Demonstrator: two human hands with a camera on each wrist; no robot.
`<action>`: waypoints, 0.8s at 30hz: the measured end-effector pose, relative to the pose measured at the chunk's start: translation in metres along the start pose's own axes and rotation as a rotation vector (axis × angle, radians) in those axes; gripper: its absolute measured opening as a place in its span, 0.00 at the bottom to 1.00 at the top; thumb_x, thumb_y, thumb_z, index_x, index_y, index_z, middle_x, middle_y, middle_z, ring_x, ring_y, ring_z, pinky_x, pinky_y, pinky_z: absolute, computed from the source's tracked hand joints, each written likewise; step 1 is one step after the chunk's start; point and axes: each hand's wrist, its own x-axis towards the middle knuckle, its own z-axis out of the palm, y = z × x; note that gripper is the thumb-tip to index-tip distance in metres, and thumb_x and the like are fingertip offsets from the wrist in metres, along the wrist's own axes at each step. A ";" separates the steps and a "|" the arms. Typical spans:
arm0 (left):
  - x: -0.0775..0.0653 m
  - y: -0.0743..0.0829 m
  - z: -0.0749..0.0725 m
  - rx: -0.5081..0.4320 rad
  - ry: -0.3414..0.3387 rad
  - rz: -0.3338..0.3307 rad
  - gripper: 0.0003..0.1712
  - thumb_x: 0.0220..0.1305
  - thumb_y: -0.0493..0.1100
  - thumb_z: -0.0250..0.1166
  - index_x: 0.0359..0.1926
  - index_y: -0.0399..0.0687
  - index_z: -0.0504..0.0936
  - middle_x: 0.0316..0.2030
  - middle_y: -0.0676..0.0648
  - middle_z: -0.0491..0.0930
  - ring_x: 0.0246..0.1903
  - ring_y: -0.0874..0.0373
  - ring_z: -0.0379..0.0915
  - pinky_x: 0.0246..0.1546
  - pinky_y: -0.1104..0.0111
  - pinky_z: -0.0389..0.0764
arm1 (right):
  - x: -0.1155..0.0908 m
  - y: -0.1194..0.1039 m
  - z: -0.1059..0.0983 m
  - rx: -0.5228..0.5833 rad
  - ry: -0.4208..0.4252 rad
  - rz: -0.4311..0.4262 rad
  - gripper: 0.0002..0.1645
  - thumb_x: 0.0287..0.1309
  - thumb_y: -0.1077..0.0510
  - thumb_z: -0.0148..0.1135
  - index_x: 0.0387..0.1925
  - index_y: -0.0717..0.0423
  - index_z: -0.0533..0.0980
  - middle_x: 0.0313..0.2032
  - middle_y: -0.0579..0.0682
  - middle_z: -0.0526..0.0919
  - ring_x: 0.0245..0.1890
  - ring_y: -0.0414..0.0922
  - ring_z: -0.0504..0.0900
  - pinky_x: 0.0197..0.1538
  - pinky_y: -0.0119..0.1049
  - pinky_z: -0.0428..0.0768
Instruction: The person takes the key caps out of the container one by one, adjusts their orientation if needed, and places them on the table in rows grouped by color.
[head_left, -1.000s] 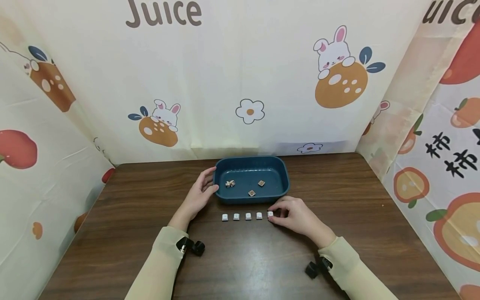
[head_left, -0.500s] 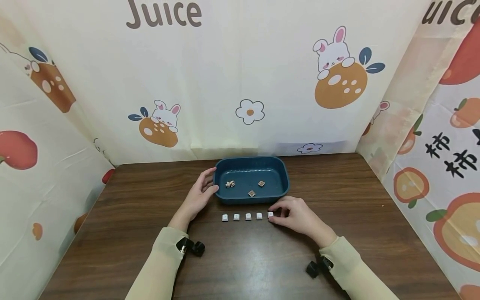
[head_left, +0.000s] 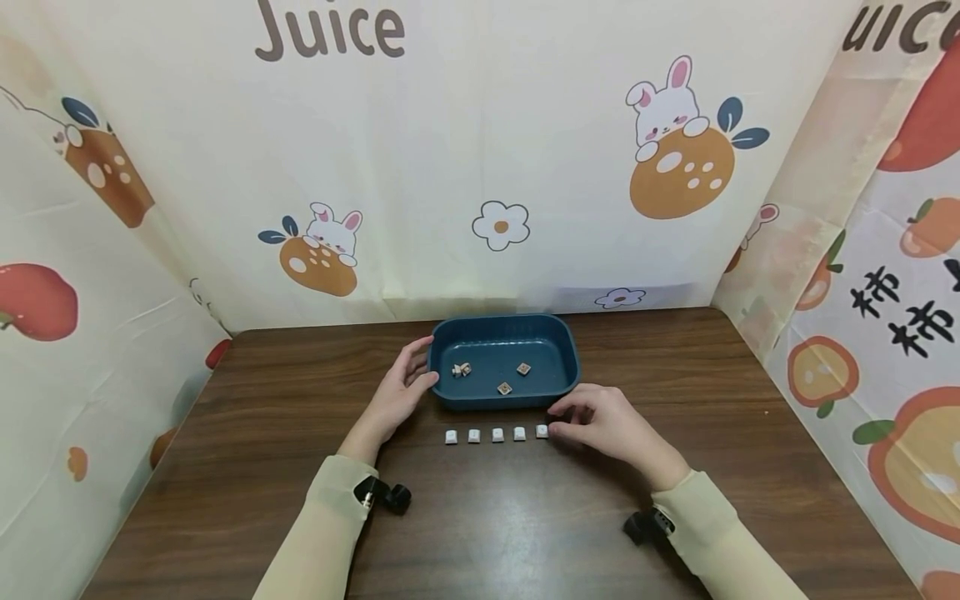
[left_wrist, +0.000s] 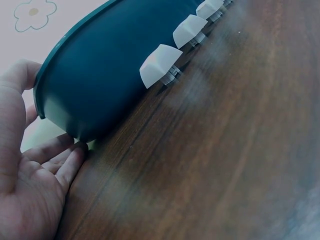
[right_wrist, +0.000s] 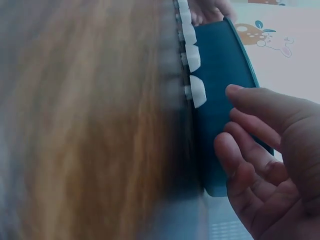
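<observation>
Several white keycaps stand in a left-to-right row on the table, just in front of a dark blue tray. My right hand is beside the rightmost keycap, thumb and fingers apart around nothing. In the right wrist view a small gap shows between the thumb and that keycap. My left hand rests against the tray's left end, thumb near the front corner and fingers extended toward the back. The leftmost keycap shows its stem underneath in the left wrist view.
Inside the tray lie several small tan-brown square pieces, two close together at the left. The brown wooden table meets a printed cloth backdrop behind the tray, with more cloth at both sides.
My right hand has let go of the rightmost keycap and drawn slightly right, leaving it at the row's end. My left hand stays against the tray.
</observation>
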 end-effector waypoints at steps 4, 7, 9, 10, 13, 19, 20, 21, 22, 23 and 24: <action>-0.002 0.000 0.000 0.002 0.003 0.000 0.37 0.83 0.39 0.61 0.85 0.64 0.61 0.79 0.39 0.67 0.78 0.41 0.64 0.78 0.44 0.66 | -0.002 -0.005 -0.005 -0.002 0.001 -0.004 0.12 0.60 0.54 0.84 0.44 0.48 0.91 0.38 0.39 0.88 0.32 0.34 0.81 0.34 0.33 0.84; -0.002 -0.001 0.001 -0.004 -0.003 0.002 0.36 0.83 0.39 0.61 0.84 0.63 0.61 0.79 0.39 0.67 0.78 0.41 0.64 0.78 0.44 0.66 | -0.003 -0.008 -0.009 0.001 0.021 -0.031 0.10 0.60 0.55 0.84 0.43 0.48 0.92 0.38 0.38 0.88 0.32 0.35 0.82 0.34 0.33 0.85; -0.002 -0.001 0.001 -0.012 -0.009 0.008 0.36 0.83 0.40 0.60 0.85 0.62 0.61 0.79 0.38 0.67 0.78 0.40 0.64 0.78 0.44 0.65 | -0.003 -0.010 -0.012 0.005 0.042 -0.055 0.09 0.60 0.56 0.84 0.42 0.47 0.92 0.37 0.36 0.88 0.31 0.35 0.82 0.34 0.33 0.85; -0.002 -0.001 0.002 -0.013 -0.010 0.010 0.36 0.83 0.40 0.60 0.85 0.62 0.61 0.80 0.38 0.66 0.79 0.40 0.63 0.78 0.43 0.65 | -0.003 -0.011 -0.014 0.006 0.054 -0.069 0.08 0.60 0.57 0.84 0.41 0.47 0.92 0.37 0.36 0.89 0.30 0.35 0.82 0.34 0.33 0.85; -0.003 -0.001 0.003 -0.010 -0.004 0.010 0.36 0.83 0.40 0.61 0.84 0.63 0.62 0.79 0.38 0.67 0.79 0.40 0.63 0.79 0.43 0.64 | 0.002 -0.015 -0.018 0.008 0.082 -0.087 0.08 0.61 0.58 0.83 0.40 0.43 0.92 0.36 0.35 0.88 0.29 0.35 0.82 0.33 0.34 0.85; -0.003 -0.002 0.003 0.003 0.007 0.015 0.36 0.83 0.40 0.61 0.84 0.62 0.62 0.79 0.38 0.68 0.78 0.40 0.64 0.79 0.44 0.64 | 0.025 -0.026 -0.019 0.006 0.083 -0.074 0.07 0.63 0.55 0.82 0.42 0.41 0.92 0.36 0.35 0.88 0.31 0.37 0.82 0.34 0.34 0.84; -0.003 -0.002 0.003 0.006 0.010 0.015 0.36 0.83 0.40 0.61 0.84 0.63 0.62 0.79 0.38 0.68 0.78 0.40 0.64 0.79 0.44 0.64 | 0.031 -0.027 -0.018 0.009 0.076 -0.075 0.07 0.64 0.55 0.82 0.42 0.43 0.92 0.36 0.35 0.88 0.31 0.38 0.82 0.34 0.35 0.84; -0.003 -0.002 0.002 0.009 0.013 0.015 0.35 0.83 0.40 0.61 0.84 0.63 0.62 0.79 0.38 0.68 0.78 0.41 0.65 0.79 0.44 0.64 | 0.038 -0.029 -0.016 0.013 0.070 -0.078 0.06 0.64 0.55 0.81 0.43 0.44 0.92 0.37 0.36 0.88 0.32 0.39 0.81 0.35 0.35 0.83; -0.003 -0.001 0.002 0.010 0.015 0.016 0.36 0.83 0.41 0.62 0.84 0.64 0.62 0.79 0.39 0.68 0.78 0.41 0.65 0.79 0.45 0.65 | 0.045 -0.030 -0.015 0.016 0.064 -0.079 0.07 0.65 0.54 0.81 0.43 0.45 0.92 0.37 0.37 0.88 0.32 0.39 0.81 0.34 0.35 0.82; -0.003 -0.001 0.002 0.013 0.019 0.018 0.35 0.83 0.41 0.62 0.83 0.64 0.63 0.78 0.39 0.69 0.77 0.41 0.66 0.78 0.45 0.66 | 0.053 -0.032 -0.013 0.018 0.056 -0.079 0.07 0.65 0.54 0.81 0.44 0.45 0.92 0.37 0.37 0.88 0.32 0.40 0.81 0.35 0.36 0.82; -0.003 0.000 0.002 0.014 0.017 0.023 0.35 0.83 0.41 0.62 0.83 0.64 0.63 0.79 0.39 0.68 0.77 0.41 0.65 0.78 0.44 0.66 | 0.061 -0.033 -0.011 0.016 0.048 -0.081 0.07 0.65 0.54 0.80 0.44 0.46 0.92 0.38 0.38 0.88 0.33 0.40 0.81 0.35 0.36 0.82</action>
